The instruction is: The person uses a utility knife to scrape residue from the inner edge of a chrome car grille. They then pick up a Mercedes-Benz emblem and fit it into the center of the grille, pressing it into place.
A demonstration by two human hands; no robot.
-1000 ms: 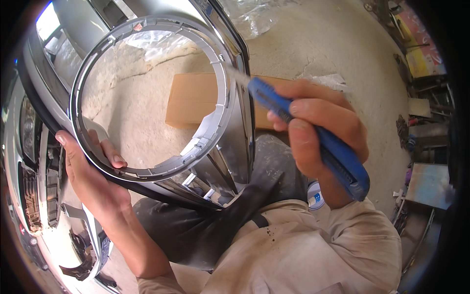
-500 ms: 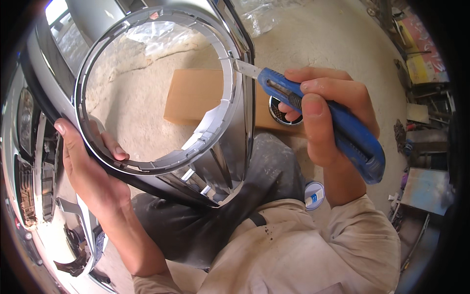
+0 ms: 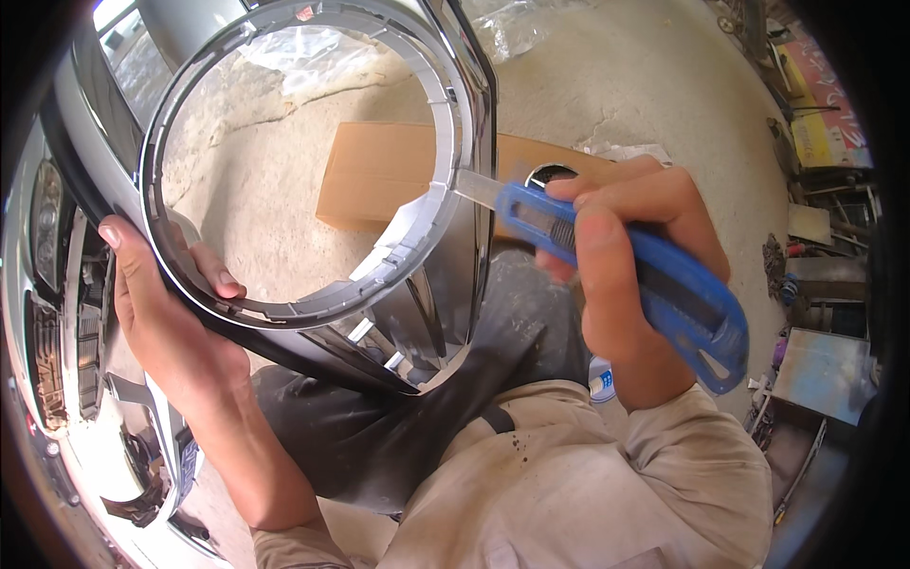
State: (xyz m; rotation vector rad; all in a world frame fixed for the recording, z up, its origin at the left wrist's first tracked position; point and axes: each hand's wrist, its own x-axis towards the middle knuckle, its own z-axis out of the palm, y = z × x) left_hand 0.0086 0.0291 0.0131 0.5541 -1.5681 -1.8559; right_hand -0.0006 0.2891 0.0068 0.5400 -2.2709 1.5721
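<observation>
My left hand is closed on the lower left rim of a large chrome and black car grille, thumb outside and fingertips inside its round opening. A grey plastic ring with small tabs lines that opening. In my right hand is a blue utility knife with its blade slid out. The blade tip meets the ring's right edge, or lies just over it. The grille leans over my dark trousers.
A flat cardboard box lies on the concrete floor beyond the grille, with a round chrome-rimmed piece on it, partly hidden by my right hand. Clear plastic sheeting lies farther off. Car front at left; metal clutter at right.
The knife and my right hand have moved down along the ring's right edge. The grille has shifted slightly upward in view, my left hand still on it.
</observation>
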